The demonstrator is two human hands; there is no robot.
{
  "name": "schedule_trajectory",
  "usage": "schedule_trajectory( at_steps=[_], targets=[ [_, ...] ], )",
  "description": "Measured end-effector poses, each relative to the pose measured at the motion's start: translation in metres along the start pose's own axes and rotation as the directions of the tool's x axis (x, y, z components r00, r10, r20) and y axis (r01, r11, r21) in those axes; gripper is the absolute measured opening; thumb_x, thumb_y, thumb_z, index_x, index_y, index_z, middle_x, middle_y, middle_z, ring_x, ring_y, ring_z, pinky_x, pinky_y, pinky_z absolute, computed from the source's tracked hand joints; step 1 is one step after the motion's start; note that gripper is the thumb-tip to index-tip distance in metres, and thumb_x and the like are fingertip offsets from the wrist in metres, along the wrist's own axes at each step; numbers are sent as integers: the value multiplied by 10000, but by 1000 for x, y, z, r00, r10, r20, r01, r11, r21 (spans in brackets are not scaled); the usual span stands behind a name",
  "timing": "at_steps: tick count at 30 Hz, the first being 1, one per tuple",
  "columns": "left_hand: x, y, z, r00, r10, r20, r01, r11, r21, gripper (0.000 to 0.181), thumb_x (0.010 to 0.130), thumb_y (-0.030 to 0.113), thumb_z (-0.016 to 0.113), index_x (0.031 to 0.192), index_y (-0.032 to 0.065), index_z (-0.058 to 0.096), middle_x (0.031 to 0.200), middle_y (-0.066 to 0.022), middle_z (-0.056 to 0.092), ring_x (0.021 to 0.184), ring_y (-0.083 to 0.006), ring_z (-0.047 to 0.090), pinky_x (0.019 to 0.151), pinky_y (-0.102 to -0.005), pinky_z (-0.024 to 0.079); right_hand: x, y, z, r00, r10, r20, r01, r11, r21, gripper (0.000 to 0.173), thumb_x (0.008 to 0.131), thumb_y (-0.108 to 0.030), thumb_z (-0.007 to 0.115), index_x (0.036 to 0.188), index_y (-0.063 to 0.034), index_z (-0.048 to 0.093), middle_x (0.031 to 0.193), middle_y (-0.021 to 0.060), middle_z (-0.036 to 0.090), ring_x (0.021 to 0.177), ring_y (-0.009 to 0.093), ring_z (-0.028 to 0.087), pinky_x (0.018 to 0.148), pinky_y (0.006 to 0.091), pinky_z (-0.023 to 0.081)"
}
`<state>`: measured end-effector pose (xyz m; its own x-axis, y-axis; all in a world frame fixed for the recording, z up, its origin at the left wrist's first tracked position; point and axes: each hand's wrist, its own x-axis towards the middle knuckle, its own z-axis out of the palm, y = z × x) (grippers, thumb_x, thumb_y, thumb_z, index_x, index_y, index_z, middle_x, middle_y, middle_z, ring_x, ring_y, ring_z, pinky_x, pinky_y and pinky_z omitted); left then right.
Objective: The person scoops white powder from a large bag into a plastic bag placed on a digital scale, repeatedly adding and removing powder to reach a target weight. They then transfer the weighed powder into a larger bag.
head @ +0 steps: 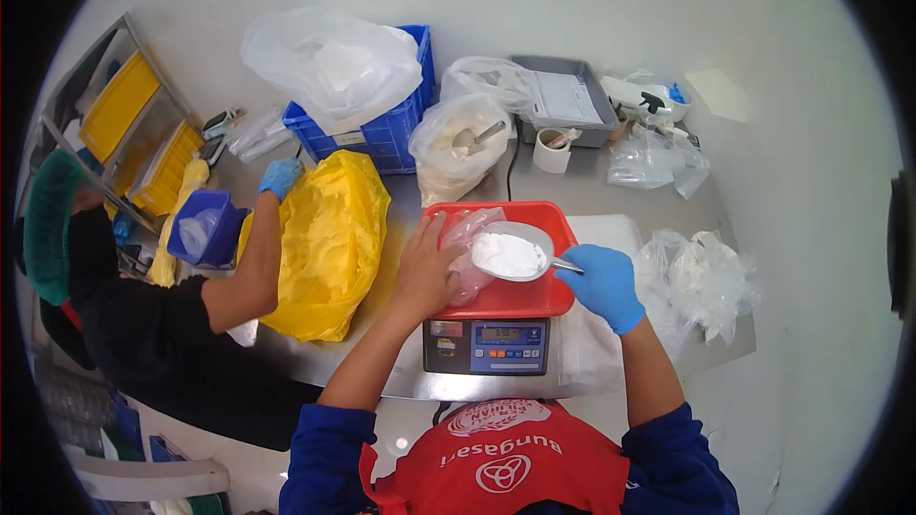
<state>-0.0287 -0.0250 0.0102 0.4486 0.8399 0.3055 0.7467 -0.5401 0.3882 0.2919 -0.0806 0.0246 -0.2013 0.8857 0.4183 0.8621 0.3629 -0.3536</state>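
My right hand, in a blue glove, grips the handle of a metal scoop heaped with white powder. The scoop is over a red plastic tray that sits on a digital scale with a lit display. My bare left hand is at the tray's left side, its fingers on a clear plastic bag inside the tray; whether they pinch the bag is hard to tell. Behind the tray stands an open plastic bag of pale powder with another metal scoop in it.
At the left, a co-worker's gloved hand touches a large yellow plastic bag. Behind are a blue crate holding a white bag, a grey tray with papers, and a tape roll. Crumpled clear bags lie at the right.
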Motion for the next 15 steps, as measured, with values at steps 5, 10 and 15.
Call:
schedule_trajectory(
  at_steps=[5, 10, 15],
  targets=[
    [-6, 8, -18, 993, 37, -109, -43, 998, -54, 358, 824, 121, 748, 1180, 82, 759, 1553, -240, 494, 1426, -470, 459, 1190, -516, 389, -25, -4, -16, 977, 207, 54, -213, 964, 158, 257, 845, -309, 815, 984, -94, 787, 890, 129, 752, 780, 334, 716, 710, 412, 560],
    [-9, 0, -23, 987, 39, -159, -51, 996, -75, 304, 862, 130, 750, 1160, 71, 753, 1448, -200, 599, 1327, -423, 556, 1131, -497, 447, -41, -7, -17, 964, 264, 33, -264, 931, 253, 247, 851, -279, 818, 986, -74, 798, 891, 149, 758, 778, 329, 722, 717, 403, 562],
    [-8, 1, -26, 991, 15, -131, -25, 997, -74, 284, 859, 132, 752, 1137, 75, 759, 1403, -188, 632, 1291, -406, 583, 1113, -487, 461, -47, -11, -20, 957, 287, 29, -285, 923, 257, 248, 849, -276, 821, 990, -73, 798, 890, 148, 758, 776, 323, 723, 713, 400, 562]
  ],
)
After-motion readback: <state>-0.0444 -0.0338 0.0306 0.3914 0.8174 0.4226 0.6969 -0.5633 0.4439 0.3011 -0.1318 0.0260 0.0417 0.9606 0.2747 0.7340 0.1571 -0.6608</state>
